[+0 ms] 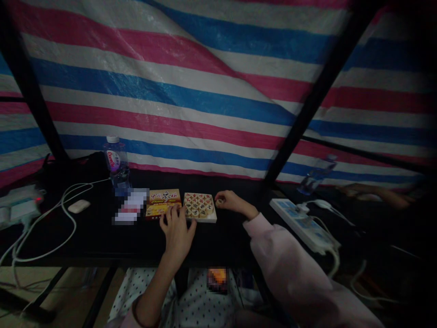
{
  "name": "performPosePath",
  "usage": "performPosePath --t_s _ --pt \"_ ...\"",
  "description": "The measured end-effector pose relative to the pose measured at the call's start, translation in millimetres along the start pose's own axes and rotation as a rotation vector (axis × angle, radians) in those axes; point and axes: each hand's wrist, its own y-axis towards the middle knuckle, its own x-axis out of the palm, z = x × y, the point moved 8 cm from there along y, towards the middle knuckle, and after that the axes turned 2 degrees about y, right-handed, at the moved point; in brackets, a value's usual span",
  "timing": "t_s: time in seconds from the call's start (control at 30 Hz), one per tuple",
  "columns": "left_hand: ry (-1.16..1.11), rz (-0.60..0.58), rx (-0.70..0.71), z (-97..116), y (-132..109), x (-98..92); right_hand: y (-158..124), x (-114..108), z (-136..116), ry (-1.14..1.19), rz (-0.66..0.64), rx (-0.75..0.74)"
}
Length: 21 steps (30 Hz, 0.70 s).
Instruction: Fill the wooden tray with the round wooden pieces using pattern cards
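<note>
A shallow white tray point(207, 220) of Chinese chess pieces sits on the black table, filled with rows of round pieces marked in red and black. Its printed yellow and red box lid point(163, 198) lies directly to the left. My left hand point(178, 230) rests with spread fingers over the lid's right edge and the tray's near left corner. Just off the tray's right side, my right hand point(232, 202) pinches a round chess piece point(219, 202), partly hidden by the fingers.
A water bottle point(118, 168) stands behind a blurred-out card. White cables and a small white object point(79, 206) lie left. On the right are a power strip point(302, 225) with plugs, another bottle point(317, 175) and another person's arm point(382, 193). Striped sheeting hangs behind.
</note>
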Motion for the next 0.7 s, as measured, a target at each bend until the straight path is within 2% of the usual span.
performPosePath --t_s 0.17,0.27,0.37,0.53,0.7 --pt "-0.004 0.005 0.000 0 0 0.0 -21 -22 -32 0.060 0.116 -0.024" --pt "-0.006 0.003 0.000 0 1 0.2 -32 -23 -56 0.096 0.084 -0.057" --pt "0.001 0.000 -0.002 0 1 0.6 -39 -13 -71 0.102 0.019 -0.080" --pt "-0.004 -0.008 -0.005 0 1 0.7 -40 3 -70 0.022 -0.010 -0.053" --pt "-0.016 -0.009 -0.002 0 0 -0.7 -42 5 -64 -0.101 0.022 0.009"
